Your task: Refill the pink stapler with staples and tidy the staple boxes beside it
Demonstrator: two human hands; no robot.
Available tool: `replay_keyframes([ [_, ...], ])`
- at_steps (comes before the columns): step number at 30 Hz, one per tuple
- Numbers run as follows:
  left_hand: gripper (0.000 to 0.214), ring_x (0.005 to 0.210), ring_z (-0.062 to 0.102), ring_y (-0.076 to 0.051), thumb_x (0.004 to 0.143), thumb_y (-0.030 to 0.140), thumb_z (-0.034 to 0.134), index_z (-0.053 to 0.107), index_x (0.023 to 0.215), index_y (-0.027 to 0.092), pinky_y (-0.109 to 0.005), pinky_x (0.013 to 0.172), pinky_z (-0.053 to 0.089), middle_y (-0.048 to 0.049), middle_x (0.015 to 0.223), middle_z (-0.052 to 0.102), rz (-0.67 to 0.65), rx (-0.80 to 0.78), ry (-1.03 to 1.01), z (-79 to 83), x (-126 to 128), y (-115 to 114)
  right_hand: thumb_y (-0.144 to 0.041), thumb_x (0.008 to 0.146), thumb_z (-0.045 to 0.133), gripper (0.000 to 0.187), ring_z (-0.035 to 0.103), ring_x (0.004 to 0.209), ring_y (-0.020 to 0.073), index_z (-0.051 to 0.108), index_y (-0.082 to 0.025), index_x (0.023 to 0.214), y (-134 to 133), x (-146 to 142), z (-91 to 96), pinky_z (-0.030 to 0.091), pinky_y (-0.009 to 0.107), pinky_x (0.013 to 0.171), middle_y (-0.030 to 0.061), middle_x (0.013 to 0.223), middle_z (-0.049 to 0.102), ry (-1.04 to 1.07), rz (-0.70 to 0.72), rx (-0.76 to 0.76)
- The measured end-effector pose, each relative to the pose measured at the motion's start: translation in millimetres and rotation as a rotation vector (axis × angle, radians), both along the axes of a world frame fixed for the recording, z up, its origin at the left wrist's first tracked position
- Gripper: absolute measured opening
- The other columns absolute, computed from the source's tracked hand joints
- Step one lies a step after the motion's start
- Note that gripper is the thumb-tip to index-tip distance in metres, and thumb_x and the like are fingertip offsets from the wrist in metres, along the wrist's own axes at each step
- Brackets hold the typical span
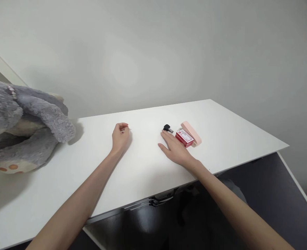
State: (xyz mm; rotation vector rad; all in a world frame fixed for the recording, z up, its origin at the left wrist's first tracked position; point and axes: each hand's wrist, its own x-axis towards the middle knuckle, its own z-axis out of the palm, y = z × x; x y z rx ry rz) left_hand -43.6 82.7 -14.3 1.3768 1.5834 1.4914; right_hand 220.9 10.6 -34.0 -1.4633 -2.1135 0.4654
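Note:
My left hand [120, 136] rests on the white tabletop with its fingers curled toward the thumb. Whatever lies inside that grasp, if anything, is hidden. My right hand [174, 148] is stretched out flat, palm down, thumb apart from the fingers. Its fingertips are beside a small black object with a metal end [167, 128], too small to name surely. Close to the back of that hand, a red and white box [184, 137] sits against a pale pink case [191, 133]. My hand partly covers the front of the box.
A large grey plush toy [44, 121] occupies the table's left side. The white table [143, 166] meets a plain wall at the back. Below its front edge are a dark glossy front and a black handle-like part [161, 199].

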Motion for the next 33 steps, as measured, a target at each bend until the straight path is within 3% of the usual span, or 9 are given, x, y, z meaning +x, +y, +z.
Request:
replay_keyframes([
  [15, 0.017, 0.104, 0.067, -0.023, 0.080, 0.020, 0.062, 0.064, 0.097, 0.023, -0.036, 0.092, 0.051, -0.0076, 0.112, 0.072, -0.006, 0.010, 0.028, -0.3, 1.0, -0.9, -0.046, 0.107, 0.048, 0.057, 0.044, 0.157, 0.0307, 0.054, -0.016, 0.156, 21.7, 65.2, -7.3, 0.035, 0.051, 0.131, 0.0164, 0.167, 0.050, 0.011, -0.018, 0.055],
  [21, 0.018, 0.104, 0.066, -0.024, 0.079, 0.021, 0.064, 0.065, 0.097, 0.023, -0.037, 0.090, 0.051, -0.0074, 0.112, 0.072, -0.008, 0.019, 0.026, -2.4, 0.7, -0.9, -0.045, 0.106, 0.050, 0.054, 0.052, 0.151, 0.0326, 0.058, -0.018, 0.152, 27.0, 85.4, -10.3, 0.041, 0.052, 0.126, 0.0160, 0.161, 0.056, -0.002, -0.053, 0.086],
  [28, 0.018, 0.101, 0.067, -0.023, 0.080, 0.019, 0.062, 0.065, 0.097, 0.022, -0.035, 0.085, 0.051, -0.0077, 0.110, 0.072, -0.036, 0.016, 0.066, -1.8, 5.5, -2.9, -0.035, 0.107, 0.043, 0.048, 0.050, 0.151, 0.0313, 0.059, -0.018, 0.149, 23.8, 71.7, -8.3, 0.045, 0.050, 0.122, 0.0151, 0.163, 0.053, -0.107, -0.067, 0.223],
  [33, 0.015, 0.098, 0.068, -0.024, 0.080, 0.019, 0.062, 0.066, 0.094, 0.022, -0.035, 0.082, 0.050, -0.0075, 0.106, 0.072, -0.041, 0.030, 0.104, -2.9, 6.8, -1.4, -0.031, 0.107, 0.039, 0.054, 0.030, 0.161, 0.0368, 0.051, -0.009, 0.154, 44.5, 44.6, -3.9, 0.033, 0.057, 0.127, 0.0237, 0.171, 0.038, -0.252, -0.108, 0.285],
])
